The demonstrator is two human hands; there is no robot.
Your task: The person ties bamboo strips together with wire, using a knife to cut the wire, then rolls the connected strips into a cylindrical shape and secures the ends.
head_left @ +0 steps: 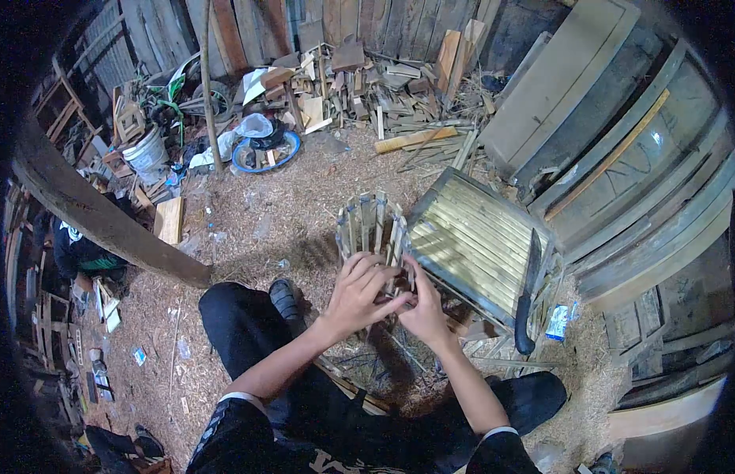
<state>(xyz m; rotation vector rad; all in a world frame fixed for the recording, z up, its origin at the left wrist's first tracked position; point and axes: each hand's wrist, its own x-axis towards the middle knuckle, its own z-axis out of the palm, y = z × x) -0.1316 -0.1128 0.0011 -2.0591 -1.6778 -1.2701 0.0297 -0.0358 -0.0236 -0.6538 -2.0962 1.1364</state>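
A small round frame of upright wooden slats, tied near their tops, stands between my knees. My left hand lies over its near side, fingers bent onto the slats. On its right side, my right hand has its fingers curled against the frame, close to my left thumb. What the fingertips pinch is too small to make out. Right of the frame is a low slatted bamboo table. A large knife with a black handle rests along the table's right edge.
A leaning wooden post rises at left. Scrap wood is heaped at the back, near a blue-rimmed basin and a white bucket. Long boards lean at right. Another person's dark-clothed leg shows lower left.
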